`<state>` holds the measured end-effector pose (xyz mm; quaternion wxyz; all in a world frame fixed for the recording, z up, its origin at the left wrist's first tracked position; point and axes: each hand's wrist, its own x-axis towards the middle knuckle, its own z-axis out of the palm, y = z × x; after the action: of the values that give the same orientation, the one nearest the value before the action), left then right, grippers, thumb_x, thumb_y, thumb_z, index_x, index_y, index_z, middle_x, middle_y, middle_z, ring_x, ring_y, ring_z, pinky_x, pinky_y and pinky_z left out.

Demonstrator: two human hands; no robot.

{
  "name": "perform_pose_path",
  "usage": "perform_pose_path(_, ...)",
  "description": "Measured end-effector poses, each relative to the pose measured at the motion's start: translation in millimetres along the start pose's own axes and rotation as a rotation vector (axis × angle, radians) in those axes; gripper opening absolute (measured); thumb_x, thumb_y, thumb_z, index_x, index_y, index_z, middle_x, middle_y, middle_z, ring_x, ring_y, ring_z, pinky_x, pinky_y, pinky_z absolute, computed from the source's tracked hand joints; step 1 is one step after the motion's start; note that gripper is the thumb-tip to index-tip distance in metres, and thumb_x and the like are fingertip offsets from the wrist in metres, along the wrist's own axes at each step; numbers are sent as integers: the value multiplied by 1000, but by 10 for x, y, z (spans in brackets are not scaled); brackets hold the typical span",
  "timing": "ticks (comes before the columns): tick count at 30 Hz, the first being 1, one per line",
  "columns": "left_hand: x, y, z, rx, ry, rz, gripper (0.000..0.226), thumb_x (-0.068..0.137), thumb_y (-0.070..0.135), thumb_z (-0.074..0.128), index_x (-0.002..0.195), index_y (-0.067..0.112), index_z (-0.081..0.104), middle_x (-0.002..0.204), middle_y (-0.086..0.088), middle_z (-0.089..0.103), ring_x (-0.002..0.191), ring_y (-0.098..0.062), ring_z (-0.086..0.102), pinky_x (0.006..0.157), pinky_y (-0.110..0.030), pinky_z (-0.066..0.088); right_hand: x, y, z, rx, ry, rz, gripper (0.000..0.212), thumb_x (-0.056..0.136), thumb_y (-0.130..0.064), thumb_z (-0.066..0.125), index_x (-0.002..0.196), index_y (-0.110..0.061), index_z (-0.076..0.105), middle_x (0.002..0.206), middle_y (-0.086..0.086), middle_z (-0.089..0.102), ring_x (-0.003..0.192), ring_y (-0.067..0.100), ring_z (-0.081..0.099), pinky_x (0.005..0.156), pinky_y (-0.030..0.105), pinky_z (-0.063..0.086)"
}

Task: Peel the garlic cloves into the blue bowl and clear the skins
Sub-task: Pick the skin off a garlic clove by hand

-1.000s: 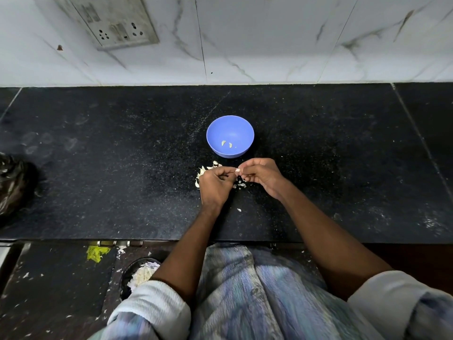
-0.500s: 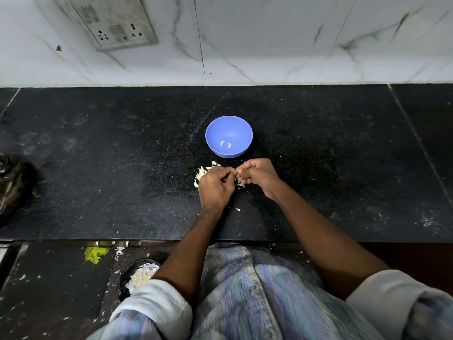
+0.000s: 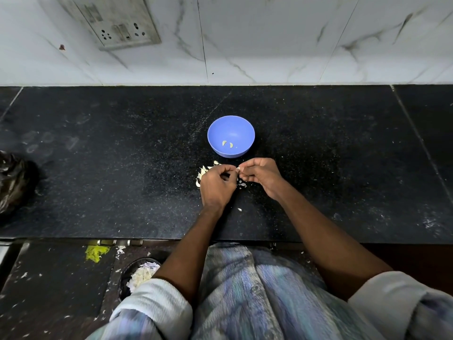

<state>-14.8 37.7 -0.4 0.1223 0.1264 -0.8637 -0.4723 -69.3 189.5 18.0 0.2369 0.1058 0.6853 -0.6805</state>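
A small blue bowl (image 3: pixel 231 136) stands on the black counter (image 3: pixel 122 168) with two peeled garlic cloves (image 3: pixel 227 144) inside. Just in front of it my left hand (image 3: pixel 217 186) and my right hand (image 3: pixel 261 176) meet with curled fingers. Between their fingertips they pinch a garlic clove (image 3: pixel 237 169), of which only a pale tip shows. A heap of garlic cloves and skins (image 3: pixel 202 173) lies on the counter at the far left of my left hand, partly hidden by it. More skin scraps (image 3: pixel 242 184) lie between the hands.
A crumpled black bag (image 3: pixel 14 182) lies at the counter's left edge. On the floor below the counter edge stands a dark bin (image 3: pixel 141 276) holding pale skins, beside a yellow scrap (image 3: pixel 96 252). A switch plate (image 3: pixel 117 20) is on the marble wall behind.
The hands have stayed in the same place in front of the bowl. Their fingertips have drawn slightly apart, so a little more of the clove's pale tip shows.
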Motion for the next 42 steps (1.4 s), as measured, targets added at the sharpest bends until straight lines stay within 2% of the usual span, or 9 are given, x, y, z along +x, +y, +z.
perform_pose_path(7,13,-24,6,49,-44,54,11,89,29,77,95,27,86,83,8,80,70,-10,71,67,-36,60,-5,3,-21,-129,0,-53,10,87,4,75,97,3,75,88,20,77,75,19,72,73,27,61)
perform_pose_path(13,8,-2,14,5,-54,1,9,86,25,77,83,22,85,70,11,76,61,-5,67,64,-31,59,0,20,-32,-166,-1,-64,11,86,1,77,96,1,76,88,20,77,72,17,70,73,28,62)
perform_pose_path(16,26,-1,28,-121,-58,-117,8,87,21,78,79,20,82,68,10,75,62,-6,69,67,-34,62,5,18,-22,-102,-18,-27,10,89,3,73,99,1,75,89,17,78,76,18,72,73,27,60)
perform_pose_path(21,48,-37,58,-391,-114,-257,15,99,15,66,93,13,79,77,-10,77,67,-23,71,72,-51,63,13,-3,-27,57,-35,15,16,92,3,70,108,6,72,96,21,77,84,21,74,77,27,60)
perform_pose_path(25,47,-47,56,-382,-149,-181,5,95,13,77,99,14,80,85,-3,80,79,-28,77,77,-44,65,23,-4,-26,129,-16,33,15,92,1,71,106,5,73,96,21,76,84,24,73,76,27,61)
perform_pose_path(29,47,-34,52,-283,-73,-123,6,92,9,81,97,10,82,79,7,79,69,-10,74,68,-25,61,17,2,-45,83,-55,57,14,92,1,71,105,4,73,100,23,77,85,23,74,76,27,60)
perform_pose_path(32,57,-40,49,-253,-75,-99,6,92,7,80,97,9,82,76,9,77,65,-5,72,64,-17,56,11,6,-47,24,-60,53,10,92,2,71,101,2,73,94,19,78,82,21,74,75,27,60)
perform_pose_path(38,62,-38,50,-187,-72,-74,8,91,7,79,94,12,84,81,7,80,68,-5,74,68,-22,60,19,-15,-32,-79,-10,17,14,84,7,71,98,4,75,90,21,77,76,20,70,75,30,59)
perform_pose_path(42,65,-44,60,-169,-82,-26,11,91,5,77,94,13,84,86,9,80,73,-7,76,73,-30,64,22,-40,-15,-69,-6,17,17,81,2,76,97,7,74,84,21,75,69,18,65,67,28,55)
